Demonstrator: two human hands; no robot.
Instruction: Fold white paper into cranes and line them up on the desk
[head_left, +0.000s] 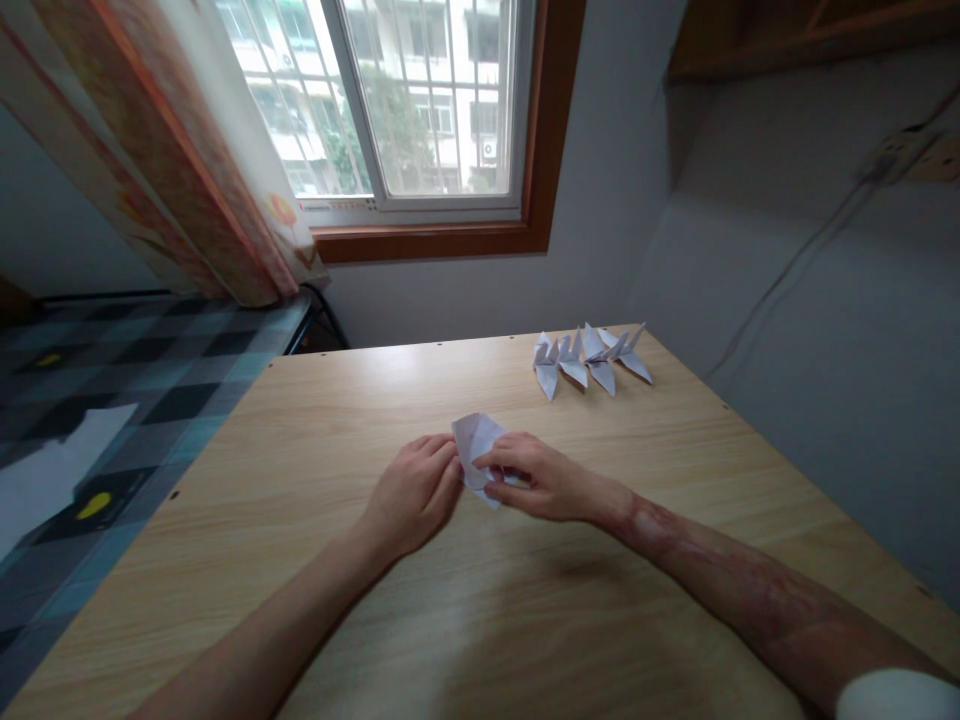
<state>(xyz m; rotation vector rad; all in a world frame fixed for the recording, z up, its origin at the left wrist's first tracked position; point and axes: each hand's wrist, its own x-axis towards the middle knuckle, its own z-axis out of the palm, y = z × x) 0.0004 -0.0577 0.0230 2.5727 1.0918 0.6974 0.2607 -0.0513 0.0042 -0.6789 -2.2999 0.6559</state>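
A partly folded piece of white paper [474,432] is held between my two hands over the middle of the wooden table. My left hand [418,490] grips its left edge, with the fingers closed together and their tips partly hidden. From the right, my right hand [541,478] holds the paper between bent fingers and thumb. Several white origami cranes [594,362] stand in a row behind it, toward the table's far right corner.
The wooden table [360,390] ends at the wall below a window. To the left is a bed with a checked cover [150,345], with loose white paper [64,470] lying on it. A cable [780,270] runs down the right wall. Something white and rounded [896,695] shows at the bottom right.
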